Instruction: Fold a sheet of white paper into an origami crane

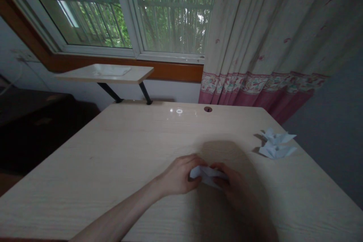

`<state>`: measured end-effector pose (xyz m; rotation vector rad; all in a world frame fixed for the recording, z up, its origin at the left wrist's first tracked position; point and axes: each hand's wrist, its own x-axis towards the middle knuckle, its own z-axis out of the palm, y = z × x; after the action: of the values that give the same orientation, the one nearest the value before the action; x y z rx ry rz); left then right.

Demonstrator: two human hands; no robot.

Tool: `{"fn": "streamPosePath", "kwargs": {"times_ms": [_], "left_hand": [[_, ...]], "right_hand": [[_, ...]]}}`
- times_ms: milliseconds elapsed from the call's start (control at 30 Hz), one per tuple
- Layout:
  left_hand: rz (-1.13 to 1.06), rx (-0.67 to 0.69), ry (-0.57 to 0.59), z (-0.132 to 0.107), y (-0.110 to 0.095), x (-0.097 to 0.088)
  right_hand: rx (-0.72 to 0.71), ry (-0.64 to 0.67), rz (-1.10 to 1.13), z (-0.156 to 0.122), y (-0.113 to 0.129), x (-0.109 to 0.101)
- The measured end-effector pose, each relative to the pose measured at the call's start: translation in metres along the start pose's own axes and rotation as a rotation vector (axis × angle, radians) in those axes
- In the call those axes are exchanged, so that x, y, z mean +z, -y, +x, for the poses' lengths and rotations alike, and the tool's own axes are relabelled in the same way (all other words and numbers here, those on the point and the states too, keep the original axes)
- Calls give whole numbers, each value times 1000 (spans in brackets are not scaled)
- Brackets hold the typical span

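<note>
A small piece of folded white paper (208, 174) is held between both hands, low over the middle of the desk. My left hand (183, 174) grips its left end, thumb in front and fingers behind. At the other end, my right hand (229, 181) pinches the paper between thumb and fingers. The hands cover both ends, so the full folded shape cannot be made out. Off to the right lie two folded white paper figures (276, 144) with pointed tips, one just behind the other, apart from my hands.
The pale wooden desk (127, 151) has a round cable hole (208, 109) near its back edge. A raised shelf (136, 75) on dark legs stands at the back left, holding a white tray-like item (112, 70). Behind are a window and a floral curtain (249, 45).
</note>
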<state>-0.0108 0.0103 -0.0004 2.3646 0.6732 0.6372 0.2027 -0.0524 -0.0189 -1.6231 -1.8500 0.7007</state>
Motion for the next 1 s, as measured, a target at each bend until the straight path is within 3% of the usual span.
{"fn": "streamPosePath", "kwargs": {"times_ms": [133, 300, 433, 600, 800, 1000], "left_hand": [[-47, -54, -8, 2, 1, 1], [72, -124, -16, 2, 3, 5], [90, -18, -14, 1, 2, 8], [44, 40, 71, -2, 4, 11], [-59, 6, 34, 1, 11, 12], [-156, -58, -16, 4, 12, 13]], "right_hand": [[-25, -43, -78, 3, 0, -3], [-79, -189, -288, 1, -8, 10], [-134, -279, -281, -4, -11, 28], [-144, -212, -85, -11, -5, 30], [-62, 54, 87, 1, -5, 5], [-48, 75, 194, 12, -5, -1]]}}
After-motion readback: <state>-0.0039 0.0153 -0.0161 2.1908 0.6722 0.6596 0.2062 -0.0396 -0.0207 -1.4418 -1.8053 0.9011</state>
